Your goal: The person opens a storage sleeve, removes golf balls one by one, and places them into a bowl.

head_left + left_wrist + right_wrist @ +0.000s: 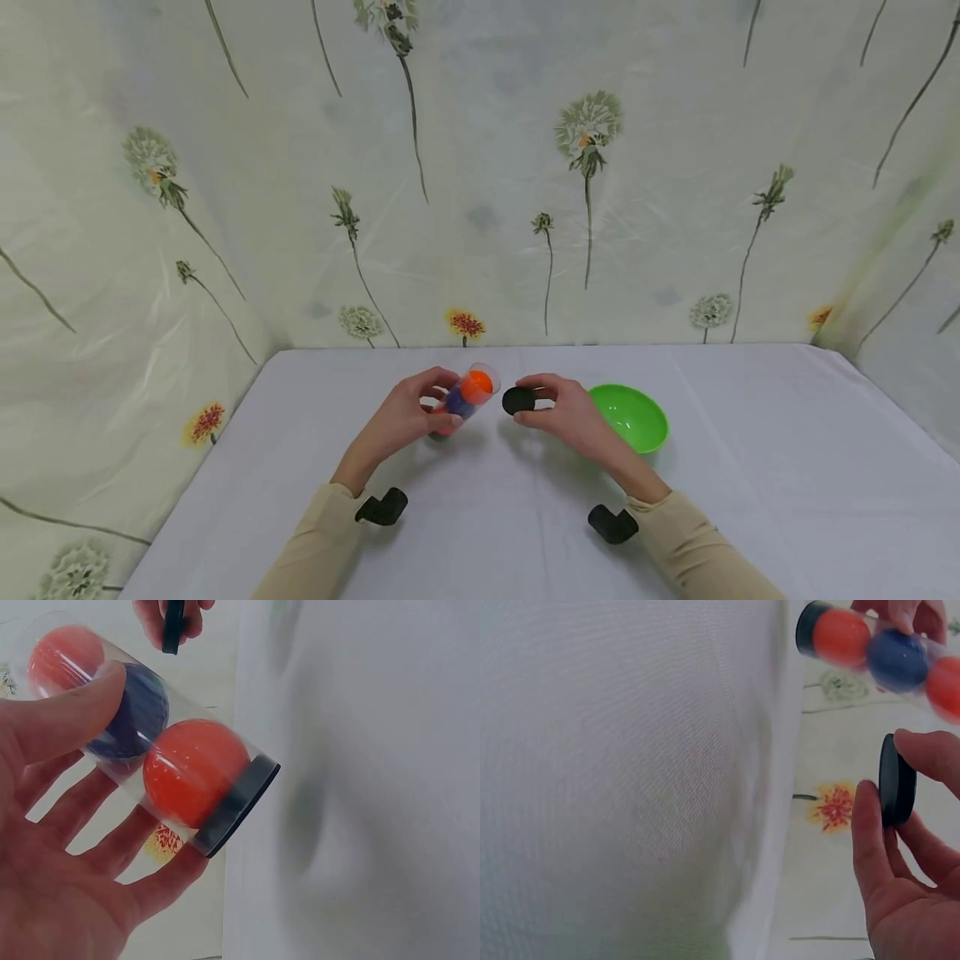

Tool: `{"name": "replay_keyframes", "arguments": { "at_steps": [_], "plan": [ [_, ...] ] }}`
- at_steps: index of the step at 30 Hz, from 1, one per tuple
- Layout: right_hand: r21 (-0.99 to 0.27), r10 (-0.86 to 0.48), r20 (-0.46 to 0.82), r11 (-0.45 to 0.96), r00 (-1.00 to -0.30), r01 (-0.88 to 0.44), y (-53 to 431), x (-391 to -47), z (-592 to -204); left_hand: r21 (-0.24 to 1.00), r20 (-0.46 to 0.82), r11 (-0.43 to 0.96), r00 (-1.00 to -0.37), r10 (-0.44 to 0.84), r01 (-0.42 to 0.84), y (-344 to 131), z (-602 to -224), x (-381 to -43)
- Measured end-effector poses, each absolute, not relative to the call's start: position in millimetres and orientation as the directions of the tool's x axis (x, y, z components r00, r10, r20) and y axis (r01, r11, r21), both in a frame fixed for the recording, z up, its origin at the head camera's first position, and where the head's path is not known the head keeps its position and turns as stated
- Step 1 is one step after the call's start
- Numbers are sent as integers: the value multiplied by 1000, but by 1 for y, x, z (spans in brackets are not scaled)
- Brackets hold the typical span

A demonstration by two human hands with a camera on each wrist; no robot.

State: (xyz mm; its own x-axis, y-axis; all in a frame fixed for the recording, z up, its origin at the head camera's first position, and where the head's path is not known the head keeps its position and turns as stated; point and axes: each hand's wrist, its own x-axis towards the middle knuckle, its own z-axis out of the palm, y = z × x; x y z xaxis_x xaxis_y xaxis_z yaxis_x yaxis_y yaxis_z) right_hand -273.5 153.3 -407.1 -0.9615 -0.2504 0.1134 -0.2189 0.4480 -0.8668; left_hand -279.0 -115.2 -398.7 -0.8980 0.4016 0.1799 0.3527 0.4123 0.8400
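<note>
My left hand (408,417) grips a clear plastic tube (139,776), tilted with its upper end toward the right. Inside it sit a red-orange ball (196,772) at the bottom, a dark blue ball (139,712) in the middle and another orange ball (476,387) at the open top. A black cap (238,806) closes the tube's lower end. With thumb and fingertips, my right hand (566,412) pinches a round black lid (897,781), held on edge a short way from the tube's open mouth.
A bright green bowl (647,417) stands on the white-covered table (750,500), just right of my right hand and partly behind it. Black wrist-worn devices (384,507) jut inward from both sleeves. A flower-patterned curtain (487,167) hangs behind the table and along its sides.
</note>
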Motion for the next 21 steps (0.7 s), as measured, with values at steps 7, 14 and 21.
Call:
{"name": "replay_keyframes", "arguments": {
  "at_steps": [7,14,21],
  "plan": [
    [-836,-260,114,496,-959,-234,148,-278,-410,860,165,393,-905,392,327,-119,-404,-279],
    [-842,-263,103,490,-959,-225,141,-283,-412,877,145,377,-912,384,298,-122,-406,-278],
    [-821,-272,82,526,-959,-220,132,-293,-412,887,140,351,-898,416,301,-128,-406,-279]
  ]
}}
